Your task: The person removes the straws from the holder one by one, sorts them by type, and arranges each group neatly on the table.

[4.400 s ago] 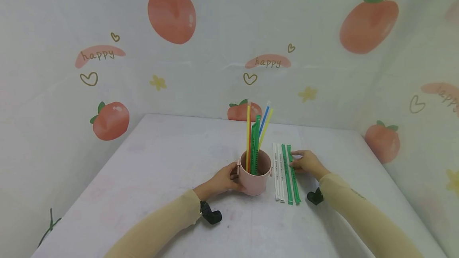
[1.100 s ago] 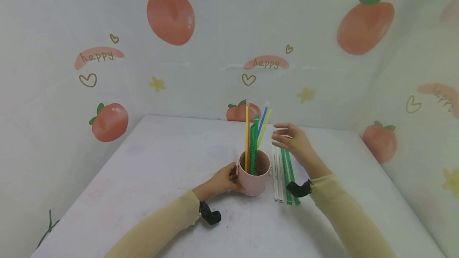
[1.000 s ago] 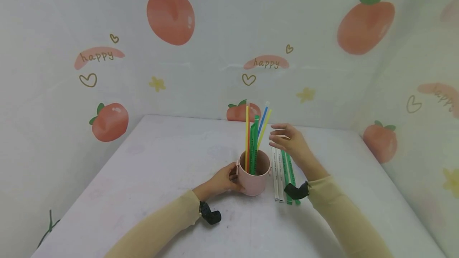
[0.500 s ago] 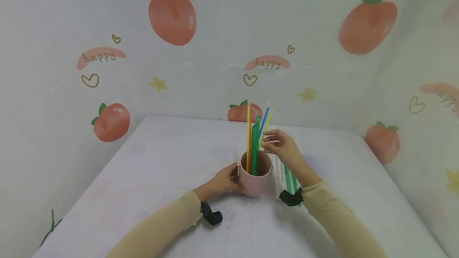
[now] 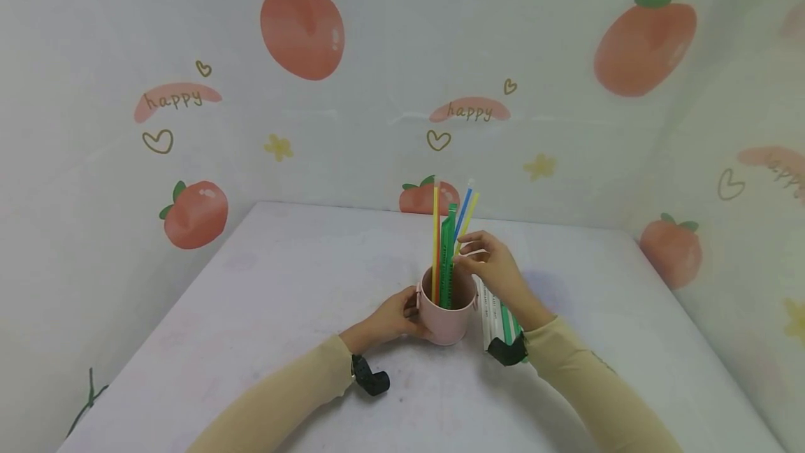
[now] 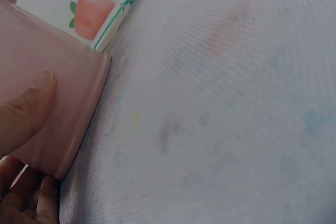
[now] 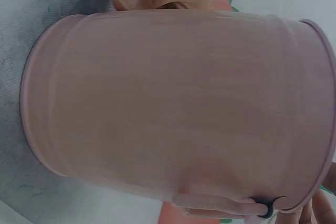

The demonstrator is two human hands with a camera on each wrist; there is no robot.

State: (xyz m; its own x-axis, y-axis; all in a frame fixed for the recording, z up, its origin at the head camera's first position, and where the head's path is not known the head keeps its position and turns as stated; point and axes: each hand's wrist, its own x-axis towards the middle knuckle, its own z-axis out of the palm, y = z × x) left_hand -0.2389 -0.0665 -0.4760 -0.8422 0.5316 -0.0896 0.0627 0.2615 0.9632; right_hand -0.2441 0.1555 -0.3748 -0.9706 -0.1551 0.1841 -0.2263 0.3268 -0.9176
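Note:
My left hand (image 5: 393, 317) grips a small pink bucket (image 5: 442, 327) from its left side, with the thumb (image 6: 31, 108) pressed along the wall in the left wrist view. Inside stand slim straws: a yellow straw (image 5: 435, 229) beside a red one, green paper-wrapped straws (image 5: 447, 250), a blue straw (image 5: 465, 205) and another yellow straw (image 5: 473, 208) leaning right. My right hand (image 5: 493, 264) is above the bucket's right rim, fingers bent around the leaning yellow straw; whether they pinch it is unclear. In the right wrist view the bucket (image 7: 168, 103) hides most of those fingers.
Right of the bucket, white wrapped straws (image 5: 487, 320) and green wrapped straws (image 5: 506, 324) lie side by side on the white-covered table (image 5: 302, 271), partly under my right wrist. A fruit-printed curtain (image 5: 365, 124) hangs behind and at the sides.
My right hand has left the green wrapped straws on the table, risen, and moved left to the straws in the bucket. My left hand and the bucket have stayed put.

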